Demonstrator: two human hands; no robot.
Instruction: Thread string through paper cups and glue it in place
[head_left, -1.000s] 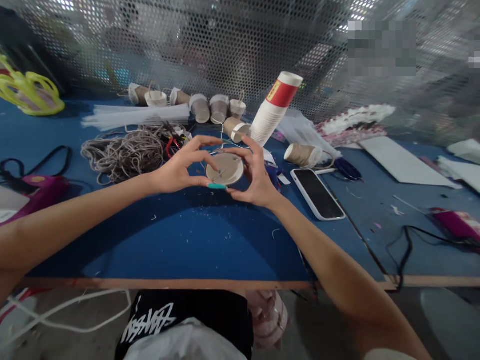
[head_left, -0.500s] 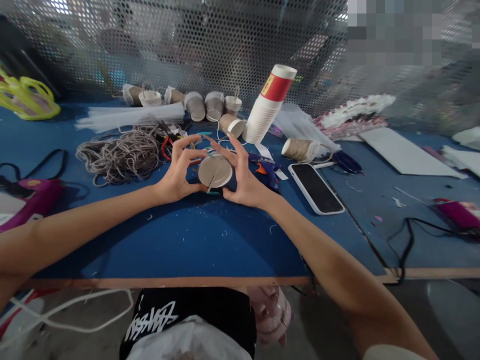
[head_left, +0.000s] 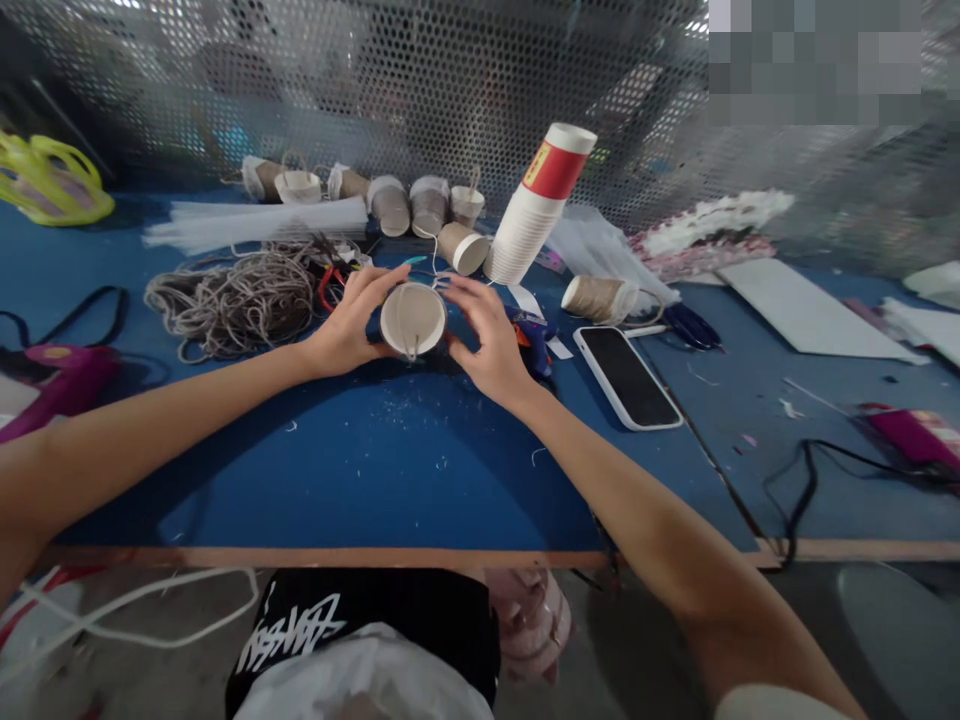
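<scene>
Paper cup has moved away toward 12 o'clock — low over the blue table now. Left hand pinches its rim; right hand touches it at 3 o'clock, fingers spread.

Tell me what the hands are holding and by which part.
A small paper cup, one round end toward the camera; the left hand grips its left side, the right hand its right side.
</scene>
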